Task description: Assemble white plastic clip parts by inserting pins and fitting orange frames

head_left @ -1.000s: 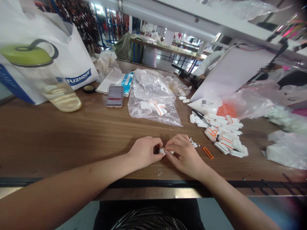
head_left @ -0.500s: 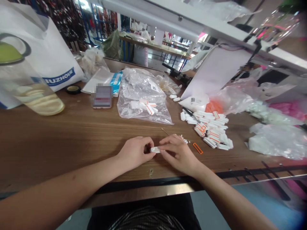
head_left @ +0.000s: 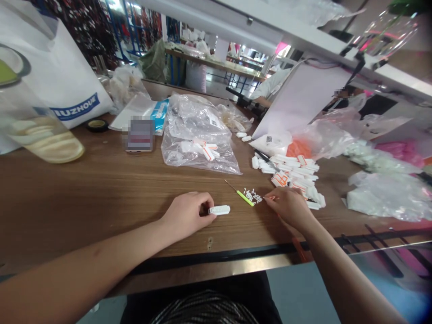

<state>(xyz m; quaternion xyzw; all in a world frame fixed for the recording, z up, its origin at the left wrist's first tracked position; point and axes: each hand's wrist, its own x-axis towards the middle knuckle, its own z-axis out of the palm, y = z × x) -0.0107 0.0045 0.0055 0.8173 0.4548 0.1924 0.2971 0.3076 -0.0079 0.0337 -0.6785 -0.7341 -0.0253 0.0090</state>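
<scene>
My left hand (head_left: 189, 210) pinches one end of a white plastic connector (head_left: 221, 209), a small oblong block with a row of holes, just above the wooden table. My right hand (head_left: 293, 206) is apart from it, fingertips closed beside a scatter of tiny white pieces (head_left: 251, 195); what the fingertips hold is too small to make out. A hook tool (head_left: 245, 198) with a yellow-green handle and thin metal shaft lies left of those pieces. Behind my right hand is a pile of white connectors (head_left: 297, 171), some with orange frames, with dark tweezers (head_left: 267, 161) on it.
A clear plastic bag (head_left: 199, 130) with several connectors lies at the back, next to a phone (head_left: 140, 137). Black tape (head_left: 97, 125), a bottle (head_left: 43, 139) and a white bag (head_left: 70, 76) stand left. More plastic bags (head_left: 388, 195) lie right. An orange blur (head_left: 299, 250) shows at the table edge.
My right hand has left the connector and moved right to the tiny white pieces. The hook tool's handle is now uncovered. My left hand still holds the connector in nearly the same place.
</scene>
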